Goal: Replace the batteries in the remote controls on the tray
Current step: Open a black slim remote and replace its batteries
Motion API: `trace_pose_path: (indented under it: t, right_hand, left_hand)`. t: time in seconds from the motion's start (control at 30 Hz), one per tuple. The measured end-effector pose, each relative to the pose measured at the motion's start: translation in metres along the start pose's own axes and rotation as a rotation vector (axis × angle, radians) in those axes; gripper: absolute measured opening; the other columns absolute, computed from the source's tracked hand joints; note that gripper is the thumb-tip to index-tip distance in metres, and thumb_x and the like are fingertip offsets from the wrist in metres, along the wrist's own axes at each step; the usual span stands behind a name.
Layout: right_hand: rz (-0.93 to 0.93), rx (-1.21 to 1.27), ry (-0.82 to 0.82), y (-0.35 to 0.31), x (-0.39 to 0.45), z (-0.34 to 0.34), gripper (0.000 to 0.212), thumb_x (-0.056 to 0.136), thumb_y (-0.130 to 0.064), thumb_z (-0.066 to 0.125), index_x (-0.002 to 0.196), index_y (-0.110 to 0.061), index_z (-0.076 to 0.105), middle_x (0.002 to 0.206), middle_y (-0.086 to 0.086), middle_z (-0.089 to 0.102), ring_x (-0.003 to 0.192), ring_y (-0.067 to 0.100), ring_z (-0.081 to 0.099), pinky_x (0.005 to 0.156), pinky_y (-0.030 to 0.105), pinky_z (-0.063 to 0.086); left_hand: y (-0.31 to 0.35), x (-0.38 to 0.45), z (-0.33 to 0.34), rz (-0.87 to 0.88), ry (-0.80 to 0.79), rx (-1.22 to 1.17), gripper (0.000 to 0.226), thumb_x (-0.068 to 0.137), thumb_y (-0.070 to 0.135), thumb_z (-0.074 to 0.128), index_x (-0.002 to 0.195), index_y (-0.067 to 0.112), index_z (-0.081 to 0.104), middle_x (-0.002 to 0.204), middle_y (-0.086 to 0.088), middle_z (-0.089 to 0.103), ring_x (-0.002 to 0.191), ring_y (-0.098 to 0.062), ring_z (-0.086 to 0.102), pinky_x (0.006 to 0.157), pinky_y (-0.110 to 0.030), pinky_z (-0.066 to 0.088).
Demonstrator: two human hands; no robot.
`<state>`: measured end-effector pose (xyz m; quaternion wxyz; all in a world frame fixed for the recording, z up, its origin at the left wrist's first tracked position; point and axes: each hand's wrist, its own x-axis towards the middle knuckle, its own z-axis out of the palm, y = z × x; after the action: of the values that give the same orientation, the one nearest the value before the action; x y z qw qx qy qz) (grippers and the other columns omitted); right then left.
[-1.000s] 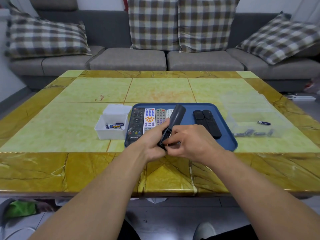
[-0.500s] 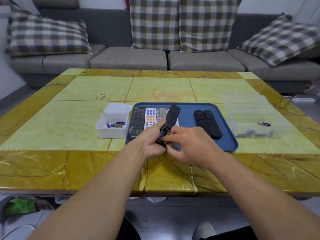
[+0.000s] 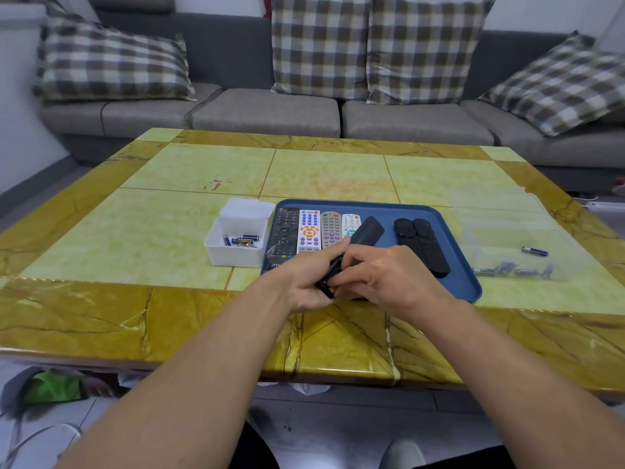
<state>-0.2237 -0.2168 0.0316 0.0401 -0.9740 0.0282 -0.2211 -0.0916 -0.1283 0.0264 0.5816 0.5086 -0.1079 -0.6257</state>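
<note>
Two hands work on a black remote control over the near edge of a blue tray.

The left hand [image 3: 306, 286] grips the remote control [image 3: 358, 242] at its near end; its long axis points away toward the worktop's far right. The right hand [image 3: 382, 275], fingers [image 3: 351, 262] curled, pinches at the open near end just beside the left hand, above the tray [image 3: 453, 282].

A grey sofa [image 3: 270, 116] spans the far wall, carrying four brown-and-cream checked cushions [image 3: 321, 45]. Before it stands the bench [image 3: 135, 316], green marble panels framed in yellow. Below lies a pale tiled floor [image 3: 338, 431] and a white wall [image 3: 20, 106] stands leftward.
</note>
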Motion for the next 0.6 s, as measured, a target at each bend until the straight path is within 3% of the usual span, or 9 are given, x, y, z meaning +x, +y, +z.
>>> trace_pose_path:
  t: [0.13,0.3,0.4,0.47,0.53,0.6]
  right_hand:
    - [-0.009,0.013,-0.017,-0.004,0.007,0.004,0.014,0.077,-0.034,0.077,0.090,-0.040,0.080,0.089,-0.017,0.069,0.067,0.014,0.067,0.050,0.035,0.053]
    - [0.001,0.063,-0.039,-0.002,0.007,0.006,0.015,0.080,-0.031,0.076,0.094,-0.036,0.080,0.097,-0.018,0.076,0.083,0.011,0.072,0.060,0.038,0.057]
    - [0.022,0.064,-0.008,-0.004,0.008,0.008,0.015,0.084,-0.033,0.069,0.095,-0.035,0.080,0.094,-0.017,0.076,0.081,0.011,0.072,0.060,0.037,0.057]
    - [0.020,0.046,0.090,-0.006,0.006,0.009,0.019,0.089,-0.033,0.062,0.098,-0.031,0.078,0.092,-0.014,0.075,0.077,0.010,0.071,0.060,0.034,0.057]
    - [0.154,0.197,0.257,-0.012,0.004,0.007,0.016,0.091,-0.025,0.065,0.102,-0.028,0.077,0.094,-0.012,0.076,0.076,0.003,0.068,0.065,0.028,0.055]
    - [0.477,0.609,0.396,-0.021,0.010,0.000,0.011,0.094,-0.021,0.066,0.101,-0.028,0.071,0.095,-0.011,0.075,0.069,0.002,0.064,0.062,0.024,0.050]
  left_hand:
    - [-0.001,-0.001,-0.001,-0.019,-0.001,0.030,0.027,0.101,0.019,0.057,0.076,0.012,0.066,0.059,-0.006,0.060,0.043,-0.017,0.059,0.039,-0.023,0.050]
    - [0.002,-0.007,-0.002,-0.044,-0.049,0.020,0.027,0.102,0.030,0.056,0.084,0.010,0.061,0.059,-0.007,0.064,0.044,-0.019,0.062,0.039,-0.026,0.051]
    - [0.003,-0.007,-0.005,-0.050,-0.058,0.004,0.027,0.101,0.032,0.056,0.088,0.009,0.063,0.064,-0.008,0.066,0.049,-0.021,0.065,0.042,-0.031,0.056]
    - [0.003,-0.005,-0.008,-0.039,-0.050,-0.034,0.024,0.098,0.033,0.060,0.097,0.010,0.064,0.076,-0.012,0.066,0.062,-0.024,0.068,0.054,-0.040,0.062]
    - [0.003,-0.003,-0.012,0.001,-0.027,-0.047,0.028,0.095,0.035,0.063,0.108,0.011,0.065,0.096,-0.015,0.066,0.082,-0.028,0.069,0.075,-0.048,0.063]
    - [0.004,0.000,-0.015,0.067,0.057,-0.080,0.039,0.098,0.040,0.060,0.117,0.008,0.067,0.109,-0.015,0.066,0.093,-0.030,0.071,0.079,-0.045,0.063]
